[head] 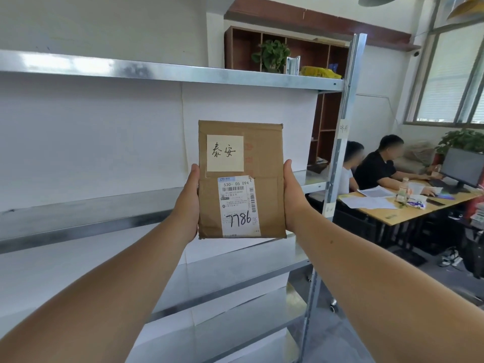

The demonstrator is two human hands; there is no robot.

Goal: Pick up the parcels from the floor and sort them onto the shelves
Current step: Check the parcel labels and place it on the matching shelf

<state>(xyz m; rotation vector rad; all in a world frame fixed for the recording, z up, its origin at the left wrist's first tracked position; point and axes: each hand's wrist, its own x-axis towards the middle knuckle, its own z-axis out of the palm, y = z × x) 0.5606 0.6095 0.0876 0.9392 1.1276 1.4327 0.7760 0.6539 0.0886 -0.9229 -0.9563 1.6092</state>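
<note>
Parcel (241,179) — a flat, rectangular pack in creased brown paper with taped seams — is being held upright in the air in front of the shelves (157,72), between the top level and the one beneath it. A square, pale-yellow note (225,153) with handwritten characters is sitting on its upper front. A white printed label (238,205) with barcodes and the handwritten number 7786 is covering the lower front.

The left hand (187,203) is grasping the parcel's left edge and the right hand (293,197) its right edge. Each thumb is lying straight along the front face, while the fingers are passing behind the pack, out of view.

Both bare forearms are reaching forward and upward from the lower corners of the view — converging on the parcel.

The shelves are smooth grey sheet metal, slightly reflective, carried by a perforated steel post (340,142). To the right, two people are sitting at a wooden table (408,213) carrying papers.
</note>
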